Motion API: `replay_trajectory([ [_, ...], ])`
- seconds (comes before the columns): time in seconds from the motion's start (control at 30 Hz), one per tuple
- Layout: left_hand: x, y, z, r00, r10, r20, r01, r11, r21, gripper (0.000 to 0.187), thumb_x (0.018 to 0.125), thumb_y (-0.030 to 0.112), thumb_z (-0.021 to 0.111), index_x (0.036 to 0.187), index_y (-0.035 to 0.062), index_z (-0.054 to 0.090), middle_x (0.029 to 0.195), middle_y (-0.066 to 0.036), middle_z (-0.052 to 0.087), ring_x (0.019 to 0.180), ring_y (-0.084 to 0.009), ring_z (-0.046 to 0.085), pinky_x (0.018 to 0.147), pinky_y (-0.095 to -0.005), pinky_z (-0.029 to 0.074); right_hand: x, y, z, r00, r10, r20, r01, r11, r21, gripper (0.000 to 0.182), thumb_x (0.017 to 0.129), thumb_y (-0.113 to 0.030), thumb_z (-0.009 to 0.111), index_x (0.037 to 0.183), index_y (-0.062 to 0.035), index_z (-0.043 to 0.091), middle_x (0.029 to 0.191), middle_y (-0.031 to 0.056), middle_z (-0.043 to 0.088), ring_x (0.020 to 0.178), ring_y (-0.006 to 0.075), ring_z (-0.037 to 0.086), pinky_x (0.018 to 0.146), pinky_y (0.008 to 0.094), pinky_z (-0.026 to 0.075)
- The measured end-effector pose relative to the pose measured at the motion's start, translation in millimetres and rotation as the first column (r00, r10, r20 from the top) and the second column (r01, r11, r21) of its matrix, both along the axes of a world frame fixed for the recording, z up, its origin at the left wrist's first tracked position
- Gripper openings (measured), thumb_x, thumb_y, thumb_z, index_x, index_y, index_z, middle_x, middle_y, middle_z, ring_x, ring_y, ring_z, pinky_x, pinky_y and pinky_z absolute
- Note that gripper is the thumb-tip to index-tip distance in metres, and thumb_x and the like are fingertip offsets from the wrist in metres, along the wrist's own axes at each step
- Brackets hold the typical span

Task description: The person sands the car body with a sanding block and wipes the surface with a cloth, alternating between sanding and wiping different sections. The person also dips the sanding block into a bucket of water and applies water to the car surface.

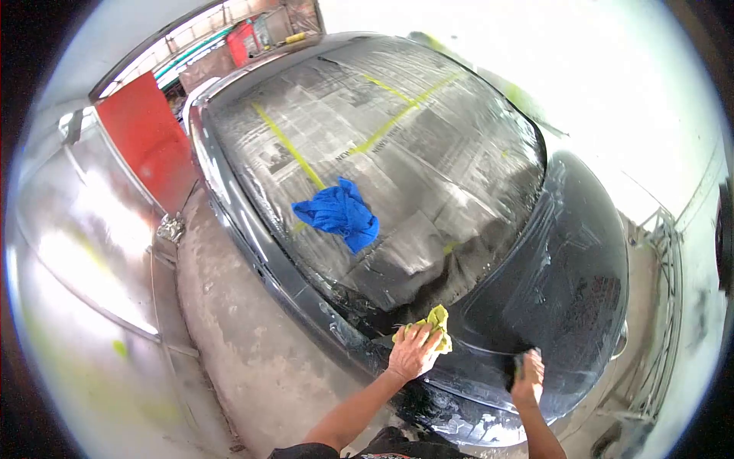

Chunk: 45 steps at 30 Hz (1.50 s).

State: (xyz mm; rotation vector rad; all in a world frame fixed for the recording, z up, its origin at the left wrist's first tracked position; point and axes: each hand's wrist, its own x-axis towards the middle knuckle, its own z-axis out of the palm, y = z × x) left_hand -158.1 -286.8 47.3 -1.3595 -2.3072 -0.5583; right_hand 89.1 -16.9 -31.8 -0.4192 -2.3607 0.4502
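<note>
My left hand (413, 353) is closed around a crumpled yellow cloth (438, 321) and rests near the lower edge of the car's covered glass. To its right, my right hand (529, 379) grips a small dark pad (517, 369) against the dark car panel (550, 306); its exact kind is hard to make out. That panel looks wet and streaked, with whitish smears at its near edge. A blue cloth (340, 215) lies bunched up on the newspaper covering (405, 153), which is held with yellow tape (287, 144).
A red panel (145, 138) stands at the left beside a shiny metallic wall (84, 245). Bare concrete floor (229, 306) runs along the car's left side. Metal framework (661, 306) stands close on the right, by a white wall (612, 84).
</note>
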Motion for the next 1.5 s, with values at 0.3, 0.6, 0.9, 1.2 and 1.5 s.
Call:
replay_trajectory([
  [0.3,4.3,0.5,-4.5,0.999,0.041,-0.02,-0.042,0.998,-0.049,0.057,0.078,0.028,0.076,0.133,0.019,0.061,0.131,-0.007,0.058,0.123,-0.0326,0.054,0.099,-0.0559,0.042,-167.7,-51.8,55.6,0.92,0.342,0.191,-0.368,0.922,0.119,0.067,0.079,-0.008,0.063,0.144,0.0025,0.05,0.155,0.0228,0.045,0.146,0.0406,0.041,0.122,0.0512,0.031],
  [0.6,29.1,25.1,-6.9,0.963,0.263,-0.05,-0.261,0.964,0.043,0.055,0.073,0.024,0.078,0.125,0.0165,0.066,0.128,-0.008,0.059,0.12,-0.0356,0.054,0.102,-0.0565,0.039,84.3,71.4,-18.7,0.92,0.246,0.305,-0.278,0.958,0.066,0.08,0.075,-0.013,0.065,0.153,-0.0031,0.046,0.16,0.0171,0.042,0.151,0.0366,0.036,0.125,0.0515,0.028],
  [0.9,31.7,35.5,-3.0,0.959,0.269,-0.086,-0.268,0.963,0.028,0.048,0.077,0.025,0.073,0.124,0.0151,0.064,0.125,-0.011,0.058,0.118,-0.0379,0.052,0.105,-0.0549,0.037,7.0,60.0,37.5,0.869,0.445,0.218,-0.458,0.889,0.011,0.073,0.078,-0.007,0.063,0.147,0.0059,0.047,0.157,0.0258,0.041,0.149,0.043,0.036,0.125,0.0537,0.027],
  [1.2,26.0,33.8,-11.1,0.95,0.291,-0.111,-0.289,0.957,0.032,0.052,0.077,0.029,0.077,0.126,0.0188,0.066,0.128,-0.007,0.059,0.119,-0.0352,0.052,0.104,-0.0528,0.038,3.1,80.5,21.5,0.824,0.45,0.343,-0.513,0.851,0.116,0.074,0.083,-0.007,0.065,0.153,-0.0014,0.043,0.163,0.0177,0.037,0.153,0.0353,0.032,0.127,0.0493,0.025],
  [1.5,25.8,34.3,-5.4,0.958,0.279,-0.065,-0.277,0.96,0.035,0.057,0.078,0.04,0.079,0.129,0.0184,0.065,0.129,-0.008,0.06,0.119,-0.0354,0.053,0.104,-0.0519,0.039,-162.1,13.4,64.9,0.83,0.525,0.189,-0.558,0.785,0.27,0.067,0.081,-0.012,0.068,0.144,0.0043,0.048,0.154,0.0206,0.044,0.146,0.0382,0.039,0.122,0.049,0.032],
])
